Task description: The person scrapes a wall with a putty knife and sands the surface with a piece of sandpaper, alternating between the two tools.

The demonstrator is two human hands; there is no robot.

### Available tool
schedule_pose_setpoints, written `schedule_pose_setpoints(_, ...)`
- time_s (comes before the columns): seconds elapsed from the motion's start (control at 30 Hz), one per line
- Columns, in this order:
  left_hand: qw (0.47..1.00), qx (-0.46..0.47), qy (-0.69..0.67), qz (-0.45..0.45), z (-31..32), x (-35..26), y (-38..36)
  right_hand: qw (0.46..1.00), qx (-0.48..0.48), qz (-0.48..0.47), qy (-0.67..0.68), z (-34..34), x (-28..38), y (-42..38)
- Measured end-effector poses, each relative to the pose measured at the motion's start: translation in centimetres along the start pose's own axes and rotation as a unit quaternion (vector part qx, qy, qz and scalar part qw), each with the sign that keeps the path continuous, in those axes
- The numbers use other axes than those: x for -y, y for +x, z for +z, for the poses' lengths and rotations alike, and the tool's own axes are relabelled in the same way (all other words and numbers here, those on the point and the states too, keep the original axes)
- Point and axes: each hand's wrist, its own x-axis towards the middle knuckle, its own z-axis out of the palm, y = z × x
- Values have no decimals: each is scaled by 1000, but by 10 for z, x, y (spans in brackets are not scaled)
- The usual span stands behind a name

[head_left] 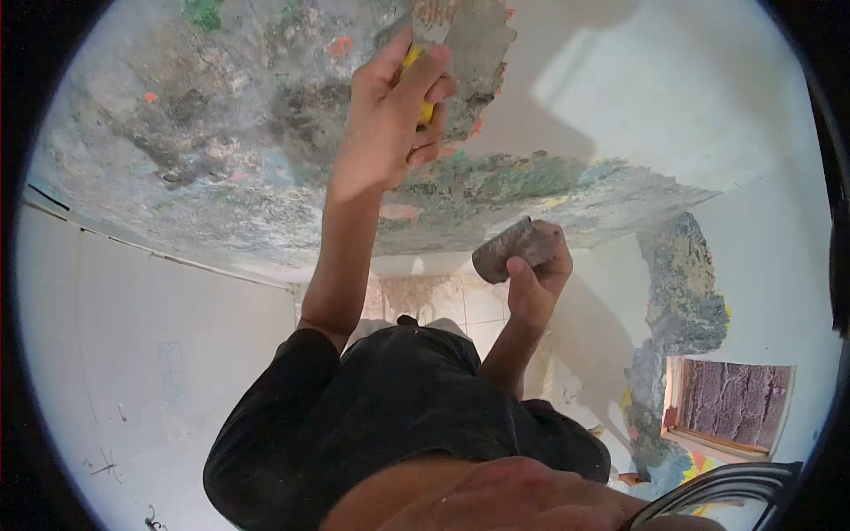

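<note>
My left hand (390, 119) is raised against the wall, its fingers wrapped round the yellow handle of a putty knife (431, 25). The metal blade points up and lies at the wall surface; whether it touches cannot be told. Lower and to the right, my right hand (542, 274) grips a dirty grey-brown cylinder (503, 252), which looks like a can or a short tube. It is tilted, with one end towards the lower left, and its contents are hidden. In front of me, the wall (239, 115) shows patchy bare grey plaster with bits of green and orange.
Smooth white paint (708, 97) with a ragged edge covers the wall's upper right. A framed opening (739, 403) at the lower right shows rough masonry. White panels (168, 327) stand on the left. Floor tiles (482, 305) show beyond my body, and dark cables (735, 496) hang at the bottom right.
</note>
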Motion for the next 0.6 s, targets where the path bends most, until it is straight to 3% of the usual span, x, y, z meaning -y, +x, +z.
schedule_pose_setpoints(0.47, 996, 1, 88, -35, -24, -37, 5, 1000, 25, 0, 18, 13, -7, 1)
schedule_pose_setpoints(0.6, 989, 45, 131, -50, -42, -48, 15, 999, 24, 30, 30, 21, -5, 1)
